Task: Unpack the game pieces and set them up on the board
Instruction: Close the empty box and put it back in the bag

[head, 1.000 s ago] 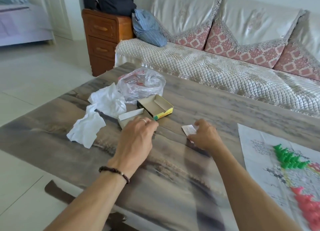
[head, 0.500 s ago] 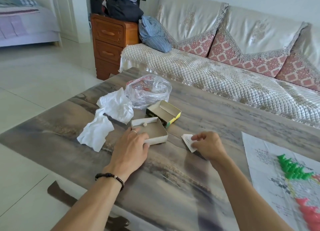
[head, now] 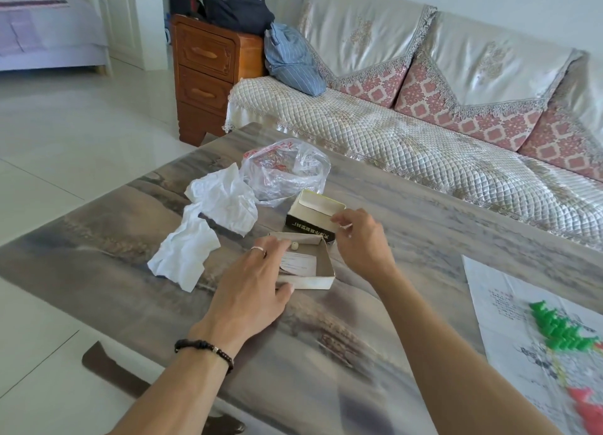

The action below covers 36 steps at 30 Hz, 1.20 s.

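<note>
A shallow cardboard box tray (head: 324,273) lies open on the table. It holds a printed paper slip (head: 299,264) and a small pale die (head: 294,246). My left hand (head: 251,291) grips the tray's near left corner, thumb on the front wall. Just behind, the box lid (head: 310,212) is tipped up on its side; my right hand (head: 362,243) pinches its right edge. At the far right lies the paper game board (head: 509,307), with green pieces (head: 564,328) and red pieces (head: 590,408) clustered on it.
A clear plastic bag (head: 284,170) and two crumpled white papers (head: 225,199) (head: 186,255) lie left of and behind the box. A quilted sofa (head: 408,140) runs along the table's far side. A wooden cabinet (head: 208,75) stands at the back left.
The paper slip has gone from my right hand into the tray. My right hand has moved to the lid and tipped it up. My left hand has closed on the tray's corner.
</note>
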Each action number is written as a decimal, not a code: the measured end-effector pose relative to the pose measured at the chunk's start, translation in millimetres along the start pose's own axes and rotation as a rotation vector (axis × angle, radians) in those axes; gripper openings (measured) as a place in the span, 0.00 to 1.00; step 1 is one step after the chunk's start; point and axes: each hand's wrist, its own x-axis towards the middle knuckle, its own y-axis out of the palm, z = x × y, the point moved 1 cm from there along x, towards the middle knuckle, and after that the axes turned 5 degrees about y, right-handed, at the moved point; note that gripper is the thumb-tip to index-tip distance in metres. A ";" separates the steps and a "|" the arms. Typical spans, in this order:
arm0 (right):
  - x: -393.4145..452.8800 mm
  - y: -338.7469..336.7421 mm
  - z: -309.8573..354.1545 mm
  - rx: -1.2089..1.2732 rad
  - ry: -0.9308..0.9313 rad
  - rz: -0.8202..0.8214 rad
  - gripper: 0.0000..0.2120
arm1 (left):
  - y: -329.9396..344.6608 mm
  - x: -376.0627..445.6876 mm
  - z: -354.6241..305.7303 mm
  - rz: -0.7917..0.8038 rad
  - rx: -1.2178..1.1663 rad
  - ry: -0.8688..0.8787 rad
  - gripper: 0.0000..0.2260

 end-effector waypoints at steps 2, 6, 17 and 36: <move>10.3 6.3 -11.3 -0.141 0.010 0.135 0.16 | 1.6 3.7 1.1 0.038 0.047 0.007 0.19; 19.9 15.5 -21.6 -0.312 -0.035 0.282 0.15 | 6.0 5.8 3.3 0.074 0.058 0.040 0.13; -8.3 -46.7 -4.3 -0.030 -0.187 0.187 0.06 | -15.0 26.5 -8.1 -0.258 -0.181 0.000 0.32; -21.5 -29.8 19.7 0.698 0.441 0.444 0.08 | -40.5 59.0 -14.5 0.018 -0.167 -0.284 0.22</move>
